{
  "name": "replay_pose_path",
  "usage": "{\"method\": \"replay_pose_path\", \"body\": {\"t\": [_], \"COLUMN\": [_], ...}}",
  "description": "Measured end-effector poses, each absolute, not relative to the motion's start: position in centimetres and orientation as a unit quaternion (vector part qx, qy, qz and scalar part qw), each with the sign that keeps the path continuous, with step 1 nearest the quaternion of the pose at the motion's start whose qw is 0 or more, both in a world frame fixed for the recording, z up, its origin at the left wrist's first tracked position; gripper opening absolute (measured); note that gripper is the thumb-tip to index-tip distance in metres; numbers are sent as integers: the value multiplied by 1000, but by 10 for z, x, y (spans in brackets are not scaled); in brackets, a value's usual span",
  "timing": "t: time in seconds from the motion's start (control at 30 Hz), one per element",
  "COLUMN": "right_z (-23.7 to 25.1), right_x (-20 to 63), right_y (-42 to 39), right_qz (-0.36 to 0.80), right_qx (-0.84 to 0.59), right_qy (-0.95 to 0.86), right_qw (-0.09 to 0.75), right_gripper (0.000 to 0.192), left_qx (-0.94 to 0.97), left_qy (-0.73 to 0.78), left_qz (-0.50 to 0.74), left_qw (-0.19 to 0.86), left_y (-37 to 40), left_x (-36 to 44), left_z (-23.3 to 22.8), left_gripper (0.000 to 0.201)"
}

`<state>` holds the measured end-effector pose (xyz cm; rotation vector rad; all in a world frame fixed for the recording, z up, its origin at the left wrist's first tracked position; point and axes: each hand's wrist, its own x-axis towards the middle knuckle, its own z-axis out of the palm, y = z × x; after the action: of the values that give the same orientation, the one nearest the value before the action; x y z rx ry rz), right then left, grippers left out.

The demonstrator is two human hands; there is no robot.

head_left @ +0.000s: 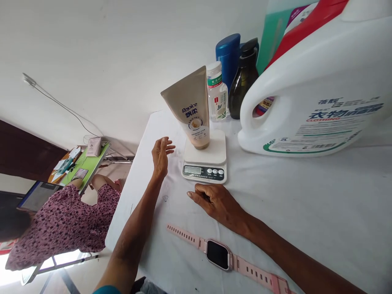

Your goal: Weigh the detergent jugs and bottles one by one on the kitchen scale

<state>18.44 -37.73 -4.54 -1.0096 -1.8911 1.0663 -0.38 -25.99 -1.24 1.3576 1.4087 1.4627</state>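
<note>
A beige Rejoice tube [191,106] stands on its cap on the white kitchen scale [219,151], whose small display looks blank. My left hand [161,154] is held just left of the scale, fingers apart and touching nothing. Close to the front edge of the scale, my right hand [216,202] rests low over the table with its fingers curled in; nothing shows in them, though the inside of the hand is hidden. Nearer to me lies a pink-strapped smartwatch [218,255], laid out flat with a dark screen.
The table [275,196] has a white cover. Behind the scale stand a clear labelled bottle [218,96], a dark pump bottle [244,79] and a blue bottle [228,53]. A large white detergent jug [306,98] fills the right. A person [70,216] sits at a green table [84,165] at left.
</note>
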Motion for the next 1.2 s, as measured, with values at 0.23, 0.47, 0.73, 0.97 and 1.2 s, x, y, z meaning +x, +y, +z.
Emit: {"method": "replay_pose_path", "body": {"t": [0.23, 0.47, 0.73, 0.97, 1.2], "right_z": [-45, -45, -44, -46, -48], "right_x": [184, 184, 184, 185, 183], "right_y": [-378, -377, -377, -376, -376], "right_qz": [428, 431, 440, 441, 441], "right_qx": [-401, -403, -403, -395, -396], "right_qy": [-728, -728, -721, -719, -718], "right_qw": [355, 350, 353, 365, 364], "right_gripper": [45, 46, 45, 46, 45], "left_qx": [525, 544, 564, 574, 698], "left_qy": [567, 573, 582, 571, 471], "left_qz": [550, 530, 506, 515, 495], "left_qw": [317, 308, 294, 281, 213], "left_y": [-263, -264, -262, -269, -267], "left_x": [-13, -12, -13, -7, 46], "left_z": [-42, -39, -40, -25, 46], "left_gripper": [48, 46, 42, 49, 70]}}
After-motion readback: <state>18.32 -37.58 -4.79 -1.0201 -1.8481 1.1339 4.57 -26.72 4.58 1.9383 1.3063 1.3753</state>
